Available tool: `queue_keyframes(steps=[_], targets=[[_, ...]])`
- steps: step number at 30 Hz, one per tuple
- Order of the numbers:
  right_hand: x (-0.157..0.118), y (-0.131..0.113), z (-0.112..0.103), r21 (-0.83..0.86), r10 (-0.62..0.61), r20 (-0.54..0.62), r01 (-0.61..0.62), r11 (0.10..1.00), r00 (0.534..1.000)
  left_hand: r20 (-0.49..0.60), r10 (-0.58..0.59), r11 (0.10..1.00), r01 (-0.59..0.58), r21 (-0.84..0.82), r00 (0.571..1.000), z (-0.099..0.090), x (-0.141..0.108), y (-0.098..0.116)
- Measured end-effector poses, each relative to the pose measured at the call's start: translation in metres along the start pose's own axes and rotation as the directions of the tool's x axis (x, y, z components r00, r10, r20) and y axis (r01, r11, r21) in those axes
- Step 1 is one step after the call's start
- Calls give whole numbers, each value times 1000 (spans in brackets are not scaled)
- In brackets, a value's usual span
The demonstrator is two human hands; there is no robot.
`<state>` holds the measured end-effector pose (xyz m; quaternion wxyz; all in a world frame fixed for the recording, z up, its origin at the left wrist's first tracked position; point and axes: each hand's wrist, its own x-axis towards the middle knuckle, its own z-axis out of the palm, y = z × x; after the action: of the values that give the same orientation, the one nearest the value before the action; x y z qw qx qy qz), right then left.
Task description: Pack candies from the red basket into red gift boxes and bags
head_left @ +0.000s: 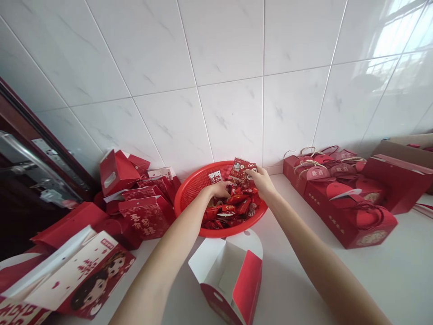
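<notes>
Against the tiled wall stands a red plastic basket point(189, 185) holding a heap of red-wrapped sweets point(241, 203). My left hand point(220, 189) reaches inside, its fingers curled down among the wrappers; what they grip, if anything, is hidden. At the basket's right side, my right hand point(260, 179) pinches a flat red printed packet point(241, 168) above the heap. A white packet with a red pattern point(214, 177) leans on the basket's inner wall. Nearer to me, between my forearms, a red gift box point(233, 280) stands with its flaps spread, its white inside bare.
Unfolded red gift boxes point(145, 212) pile up at the left, with a cream-and-red printed box point(98, 271) in front. Closed red boxes with cord handles point(338, 198) stand in rows at the right. A brown carton point(399, 153) sits behind them. A dark door frame point(30, 135) borders the left.
</notes>
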<state>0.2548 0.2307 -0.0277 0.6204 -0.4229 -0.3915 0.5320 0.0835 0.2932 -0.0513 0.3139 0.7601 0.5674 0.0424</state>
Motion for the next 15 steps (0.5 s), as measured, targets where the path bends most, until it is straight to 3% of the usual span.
queue_keyframes(steps=[15], targets=[[3, 3, 0, 47, -17, -3, 17, 999, 1000, 9, 77, 994, -76, -78, 997, -5, -5, 7]])
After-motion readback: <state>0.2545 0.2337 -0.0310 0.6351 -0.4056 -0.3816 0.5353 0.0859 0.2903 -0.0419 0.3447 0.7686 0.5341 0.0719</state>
